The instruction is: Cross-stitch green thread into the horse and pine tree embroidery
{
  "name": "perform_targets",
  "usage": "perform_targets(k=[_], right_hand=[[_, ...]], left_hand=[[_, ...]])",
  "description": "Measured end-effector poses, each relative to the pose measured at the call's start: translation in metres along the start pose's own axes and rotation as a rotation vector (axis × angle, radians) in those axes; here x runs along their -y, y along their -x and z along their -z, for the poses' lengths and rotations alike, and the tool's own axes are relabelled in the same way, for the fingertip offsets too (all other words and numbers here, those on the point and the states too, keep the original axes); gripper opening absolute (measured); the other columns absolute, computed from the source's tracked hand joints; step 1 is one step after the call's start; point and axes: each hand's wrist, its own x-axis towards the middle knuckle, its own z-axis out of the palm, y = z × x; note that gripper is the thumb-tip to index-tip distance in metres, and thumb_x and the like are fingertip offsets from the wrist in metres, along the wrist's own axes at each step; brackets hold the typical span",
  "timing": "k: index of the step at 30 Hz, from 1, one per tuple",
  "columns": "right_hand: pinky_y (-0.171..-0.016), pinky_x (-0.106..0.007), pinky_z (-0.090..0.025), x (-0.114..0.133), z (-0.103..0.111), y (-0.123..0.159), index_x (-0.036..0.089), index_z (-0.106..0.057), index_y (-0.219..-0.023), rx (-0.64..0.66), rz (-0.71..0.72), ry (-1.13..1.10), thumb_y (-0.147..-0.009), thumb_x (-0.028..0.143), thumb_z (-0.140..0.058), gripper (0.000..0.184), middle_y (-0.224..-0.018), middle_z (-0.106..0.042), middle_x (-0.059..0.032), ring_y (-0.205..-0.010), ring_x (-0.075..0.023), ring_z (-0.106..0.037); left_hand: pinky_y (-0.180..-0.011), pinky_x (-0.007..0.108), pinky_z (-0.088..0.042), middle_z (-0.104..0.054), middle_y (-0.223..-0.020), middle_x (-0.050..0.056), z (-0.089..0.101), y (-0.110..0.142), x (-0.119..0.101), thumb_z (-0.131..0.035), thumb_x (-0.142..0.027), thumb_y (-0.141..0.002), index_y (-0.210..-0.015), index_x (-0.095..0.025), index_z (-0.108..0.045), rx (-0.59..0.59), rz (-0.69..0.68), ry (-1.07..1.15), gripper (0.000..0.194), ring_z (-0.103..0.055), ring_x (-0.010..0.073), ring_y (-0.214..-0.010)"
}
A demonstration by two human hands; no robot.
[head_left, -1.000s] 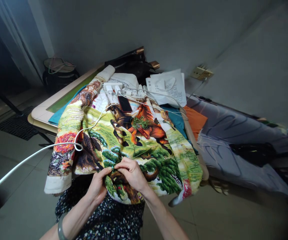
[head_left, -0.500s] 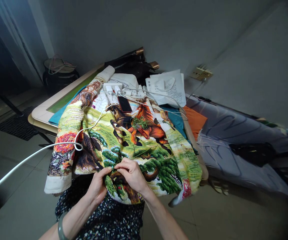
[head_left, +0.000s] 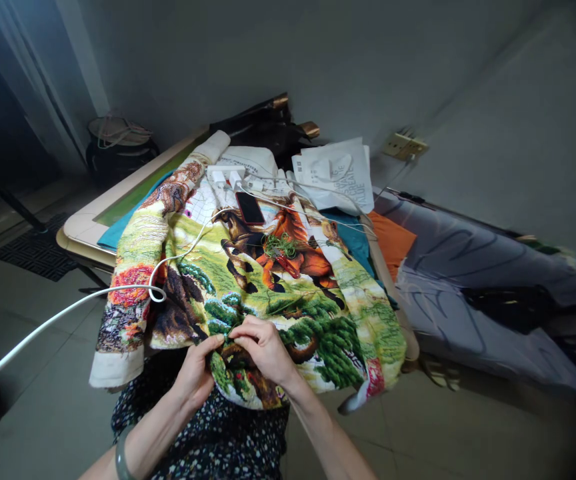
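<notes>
Hardly anything has moved since the earlier frame: the left hand (head_left: 197,373) still pinches the near edge of the horse embroidery (head_left: 218,247), spread over the table (head_left: 85,225). Beside it, the right hand's (head_left: 263,348) thumb and forefinger press together at the cloth; anything between them is too small to tell. Beyond lie green thread (head_left: 279,245), a smartphone (head_left: 250,209), and a white packet (head_left: 331,175) reading "CREATE" and "VALUE", its other print unclear.

Relative to the colourful embroidered horse-patterned cloth (head_left: 263,293): the bare left hand (head_left: 197,373) and bare right hand (head_left: 263,348) pinch its near edge; a dark rectangular phone (head_left: 250,209) lies on its far part.
</notes>
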Motion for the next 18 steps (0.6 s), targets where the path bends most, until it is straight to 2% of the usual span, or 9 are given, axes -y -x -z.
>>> perform_targets(k=[6, 18], right_hand=[[-0.068, -0.023, -0.048, -0.0011, -0.0003, 0.0021, 0.02, -0.08, -0.084, -0.004, 0.009, 0.04, -0.086, 0.005, -0.063, 0.023, -0.077, -0.065, -0.0009, -0.072, -0.0137, -0.061], [-0.067, -0.024, -0.046, 0.0006, -0.0026, 0.0036, 0.02, -0.08, -0.082, -0.024, -0.01, 0.008, -0.084, 0.006, -0.063, 0.022, -0.074, -0.063, -0.0008, -0.069, -0.014, -0.059]], left_hand=[[-0.077, 0.037, -0.056, -0.079, -0.076, 0.007, -0.0002, -0.0004, 0.0024, -0.089, -0.018, -0.051, -0.074, -0.013, -0.077, -0.004, -0.061, -0.045, 0.026, -0.071, 0.0228, -0.072], [-0.068, 0.032, -0.054, -0.076, -0.067, 0.006, -0.0015, -0.0049, 0.0041, -0.087, -0.021, -0.048, -0.07, -0.01, -0.077, -0.047, -0.087, -0.087, 0.027, -0.066, 0.0185, -0.063]])
